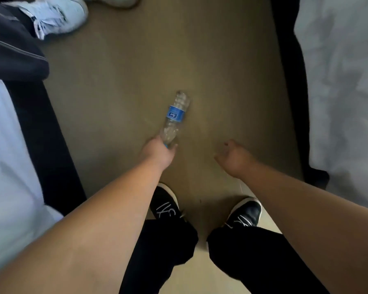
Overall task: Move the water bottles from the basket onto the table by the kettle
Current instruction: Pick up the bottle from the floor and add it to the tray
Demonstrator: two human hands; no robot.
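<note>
A bedroom is indicated. White bedding [6,166] over a dark bed base [45,145] is recorded along the left edge of the frame. A second bed [344,92], likewise made up in white, is recorded along the right edge. Tan carpet [157,60] is noted between them.

Both forearms are bare right down to the left hand [157,152] and the right hand [235,157]. Below the fingers, nearer the body, come loose black trousers [168,249]. A black left shoe [165,205] and right shoe [248,213] have pale toe rims and white laces.
</note>
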